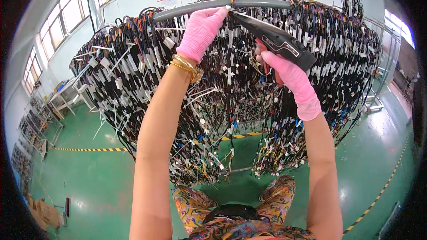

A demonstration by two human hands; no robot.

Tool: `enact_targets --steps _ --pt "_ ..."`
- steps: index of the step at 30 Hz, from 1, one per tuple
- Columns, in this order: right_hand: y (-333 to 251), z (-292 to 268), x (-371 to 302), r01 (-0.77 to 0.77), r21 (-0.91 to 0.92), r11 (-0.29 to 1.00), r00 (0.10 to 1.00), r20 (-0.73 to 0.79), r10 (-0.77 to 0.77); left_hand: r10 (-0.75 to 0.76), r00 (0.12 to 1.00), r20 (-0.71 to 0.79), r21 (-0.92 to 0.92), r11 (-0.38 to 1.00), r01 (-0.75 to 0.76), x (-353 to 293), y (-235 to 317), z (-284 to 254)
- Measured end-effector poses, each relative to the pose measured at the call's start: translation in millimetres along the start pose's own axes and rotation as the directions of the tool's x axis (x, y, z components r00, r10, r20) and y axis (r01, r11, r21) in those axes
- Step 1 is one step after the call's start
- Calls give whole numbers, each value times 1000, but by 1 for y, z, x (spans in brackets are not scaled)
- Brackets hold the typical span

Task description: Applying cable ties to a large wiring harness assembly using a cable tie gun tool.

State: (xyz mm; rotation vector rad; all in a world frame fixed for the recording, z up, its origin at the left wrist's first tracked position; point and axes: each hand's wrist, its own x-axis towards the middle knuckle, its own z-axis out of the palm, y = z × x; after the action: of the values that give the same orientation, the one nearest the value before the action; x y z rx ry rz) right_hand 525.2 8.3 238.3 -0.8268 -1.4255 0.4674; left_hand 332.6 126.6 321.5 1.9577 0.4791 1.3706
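A grey curved bar (187,9) carries a dense mass of hanging black wire harnesses (133,69) with white connectors and labels. My left hand (202,31), in a pink glove, is raised to this bar. Its fingertips pinch what looks like a small white cable tie (228,7). My right hand (289,73), also gloved in pink, grips a black cable tie gun (278,38) by its red handle and trigger. The gun tilts up to the left, and its narrow nose reaches the left fingertips. One harness strand hangs straight down below the nose.
Several white cable ties (120,58) stick out of the harnesses on the left. Yellow-black tape (89,150) marks the green floor (93,182). A white table (66,98) and racks stand at the left, a metal frame (378,93) at the right. Cardboard (44,213) lies lower left.
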Motion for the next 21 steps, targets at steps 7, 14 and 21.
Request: enact_targets --steps 7,14,21 --pt "17 8 1 244 -262 934 958 -82 -273 -2 1000 -28 15 1000 2 1 -1 2" --pt "9 -3 -7 23 -40 999 1000 -11 -23 -22 1000 6 2 1000 22 -3 7 -2" --pt "17 3 -38 391 -666 635 876 58 -479 -46 996 80 -116 992 56 -54 2 1"
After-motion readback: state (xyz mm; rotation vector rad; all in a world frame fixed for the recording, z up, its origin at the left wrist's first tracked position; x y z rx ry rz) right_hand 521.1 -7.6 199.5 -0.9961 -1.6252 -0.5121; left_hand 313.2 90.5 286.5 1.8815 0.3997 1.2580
